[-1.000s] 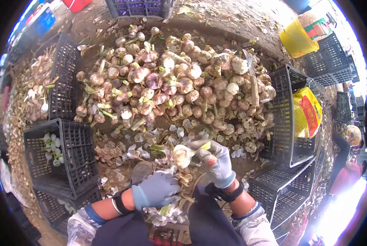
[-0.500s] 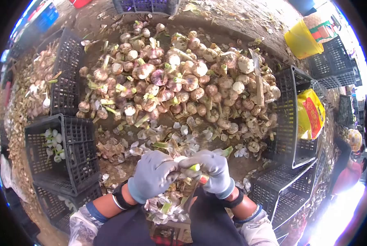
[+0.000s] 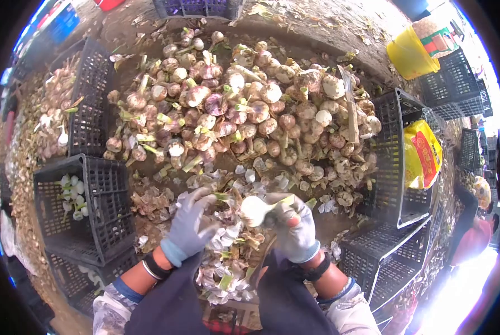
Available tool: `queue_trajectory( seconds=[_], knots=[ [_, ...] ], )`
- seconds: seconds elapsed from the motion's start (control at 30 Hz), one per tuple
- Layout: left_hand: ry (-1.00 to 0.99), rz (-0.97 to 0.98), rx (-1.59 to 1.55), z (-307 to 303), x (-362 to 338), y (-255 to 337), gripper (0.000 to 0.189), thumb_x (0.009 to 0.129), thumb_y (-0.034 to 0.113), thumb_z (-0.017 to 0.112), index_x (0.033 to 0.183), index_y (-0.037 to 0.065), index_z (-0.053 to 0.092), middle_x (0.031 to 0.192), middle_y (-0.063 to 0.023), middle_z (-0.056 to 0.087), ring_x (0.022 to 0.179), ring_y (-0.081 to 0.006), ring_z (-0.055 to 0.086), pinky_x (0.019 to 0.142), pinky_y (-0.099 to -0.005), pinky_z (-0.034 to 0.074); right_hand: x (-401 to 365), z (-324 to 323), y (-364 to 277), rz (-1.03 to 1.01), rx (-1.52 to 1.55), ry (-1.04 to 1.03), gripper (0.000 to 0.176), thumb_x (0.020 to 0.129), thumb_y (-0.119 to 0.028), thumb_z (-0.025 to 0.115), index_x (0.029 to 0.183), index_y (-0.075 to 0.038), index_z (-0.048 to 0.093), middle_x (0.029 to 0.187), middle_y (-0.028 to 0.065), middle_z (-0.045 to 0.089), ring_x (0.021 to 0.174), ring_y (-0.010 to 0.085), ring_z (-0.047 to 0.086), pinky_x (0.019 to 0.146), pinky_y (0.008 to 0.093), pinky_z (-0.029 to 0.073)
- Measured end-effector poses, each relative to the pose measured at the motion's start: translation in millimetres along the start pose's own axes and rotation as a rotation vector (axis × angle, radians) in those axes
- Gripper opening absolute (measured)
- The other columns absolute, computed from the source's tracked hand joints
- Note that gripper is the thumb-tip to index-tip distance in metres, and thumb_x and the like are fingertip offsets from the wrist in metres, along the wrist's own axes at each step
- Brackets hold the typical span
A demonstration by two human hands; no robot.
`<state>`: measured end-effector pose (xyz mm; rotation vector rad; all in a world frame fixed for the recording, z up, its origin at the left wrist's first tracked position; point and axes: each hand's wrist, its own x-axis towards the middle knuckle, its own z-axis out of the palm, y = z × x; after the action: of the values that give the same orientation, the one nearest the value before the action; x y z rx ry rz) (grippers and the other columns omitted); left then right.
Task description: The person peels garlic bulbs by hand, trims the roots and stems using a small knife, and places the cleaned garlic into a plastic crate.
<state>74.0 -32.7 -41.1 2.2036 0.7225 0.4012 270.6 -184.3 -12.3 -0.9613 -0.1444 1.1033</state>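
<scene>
A white, peeled garlic bulb (image 3: 254, 211) with a pale green stem stub is held by its stem in my right hand (image 3: 296, 230). That grey-gloved hand is closed around the stem, and a small reddish patch shows at its fingers. To the left of the bulb, my left hand (image 3: 190, 223), also gloved, has its fingers apart and holds nothing; its thumb side is blurred. Loose papery skins (image 3: 222, 279) lie between and below the hands. Ahead of both hands spreads a large heap of unpeeled garlic bulbs (image 3: 227, 117).
A black crate (image 3: 110, 206) at the left contains peeled white bulbs (image 3: 76, 195). More black crates (image 3: 389, 245) stand on the right, one with a yellow-red bag (image 3: 423, 155). A long blade with a wooden handle (image 3: 352, 117) lies on the heap. A person (image 3: 476, 240) is at far right.
My left hand has let go of the bulb and moved left, its fingers spreading. My right hand keeps hold of the stem, and the peeled white bulb is now exposed.
</scene>
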Motion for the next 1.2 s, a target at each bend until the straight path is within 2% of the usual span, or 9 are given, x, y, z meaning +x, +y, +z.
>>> queue_trajectory(
  seconds=[0.03,0.27,0.57,0.67,0.8,0.87,1.0,1.13,1.2],
  knots=[
    [0.073,-0.020,-0.263,-4.2,7.1,19.1,0.039,0.079,0.029,0.075,0.109,0.004,0.069,0.117,-0.0159,0.064,0.114,-0.0350,0.059,0.092,-0.0411,0.051,-1.7,-1.3,5.4,0.031,-0.041,-0.005,0.049,0.091,-0.037,0.073,0.117,0.004,0.062,0.098,0.0049,0.068,0.082,0.0092,0.060,0.076,0.0248,0.050],
    [0.020,0.392,-0.189,-12.2,13.6,33.7,0.031,0.071,0.000,0.074,0.100,0.008,0.069,0.094,-0.0105,0.064,0.087,-0.0310,0.063,0.078,-0.0412,0.051,-6.5,16.0,-2.6,0.141,-0.214,-0.022,0.036,0.096,-0.030,0.067,0.110,0.003,0.065,0.093,0.0001,0.064,0.080,0.0065,0.057,0.072,0.0238,0.047],
    [-0.255,0.100,0.340,-11.7,5.4,-5.1,0.018,0.074,0.003,0.065,0.091,0.007,0.064,0.096,-0.0128,0.062,0.087,-0.0347,0.061,0.075,-0.0433,0.049,-4.0,-0.9,0.6,0.105,0.061,-0.037,0.058,0.083,-0.052,0.075,0.107,-0.001,0.060,0.096,0.0023,0.061,0.078,0.0124,0.055,0.070,0.0271,0.045],
    [0.091,0.025,0.396,-20.1,10.8,-23.3,0.018,0.078,0.005,0.065,0.095,0.004,0.063,0.103,-0.0153,0.060,0.097,-0.0350,0.060,0.078,-0.0428,0.050,-4.9,4.3,0.6,0.154,0.161,0.027,0.055,0.082,-0.051,0.076,0.105,-0.003,0.060,0.095,0.0013,0.059,0.080,0.0129,0.054,0.072,0.0285,0.045],
    [0.042,-0.156,-0.541,-13.7,10.3,22.5,0.025,0.084,0.015,0.071,0.103,0.002,0.062,0.107,-0.0156,0.060,0.100,-0.0281,0.060,0.084,-0.0349,0.049,2.5,16.7,16.0,0.180,0.267,0.045,0.052,0.082,-0.048,0.076,0.105,-0.005,0.059,0.092,-0.0001,0.057,0.080,0.0132,0.053,0.072,0.0290,0.044],
    [-0.133,0.019,-0.338,-17.7,12.7,35.6,0.024,0.084,0.019,0.073,0.098,0.003,0.062,0.100,-0.0139,0.062,0.091,-0.0251,0.062,0.080,-0.0326,0.050,-0.7,10.7,25.2,0.158,0.257,-0.047,0.047,0.085,-0.045,0.075,0.105,-0.006,0.059,0.091,0.0001,0.057,0.079,0.0137,0.053,0.071,0.0291,0.044],
    [-0.045,0.191,-0.211,-3.8,10.4,23.1,0.017,0.092,0.018,0.066,0.084,0.003,0.063,0.077,-0.0107,0.063,0.067,-0.0233,0.062,0.066,-0.0332,0.051,0.4,25.4,9.6,0.330,0.290,0.137,0.031,0.095,-0.036,0.064,0.108,-0.008,0.061,0.086,-0.0017,0.054,0.075,0.0130,0.049,0.070,0.0281,0.040],
    [0.125,-0.031,-0.178,-14.7,9.6,9.2,0.003,0.079,-0.002,0.062,0.080,0.001,0.062,0.078,-0.0152,0.062,0.065,-0.0310,0.061,0.060,-0.0369,0.048,0.9,-16.0,21.4,0.355,0.701,-0.045,0.034,0.092,-0.039,0.064,0.110,-0.011,0.063,0.119,0.0105,0.064,0.088,0.0216,0.061,0.074,0.0330,0.050],
    [0.192,-0.047,-0.136,-18.2,10.4,1.9,0.004,0.081,-0.003,0.059,0.079,0.000,0.062,0.078,-0.0152,0.061,0.068,-0.0301,0.061,0.062,-0.0358,0.049,-5.5,-17.5,14.9,0.305,0.700,0.134,0.027,0.094,-0.033,0.060,0.108,-0.010,0.065,0.108,0.0110,0.067,0.082,0.0193,0.060,0.074,0.0329,0.050]
  ],
)
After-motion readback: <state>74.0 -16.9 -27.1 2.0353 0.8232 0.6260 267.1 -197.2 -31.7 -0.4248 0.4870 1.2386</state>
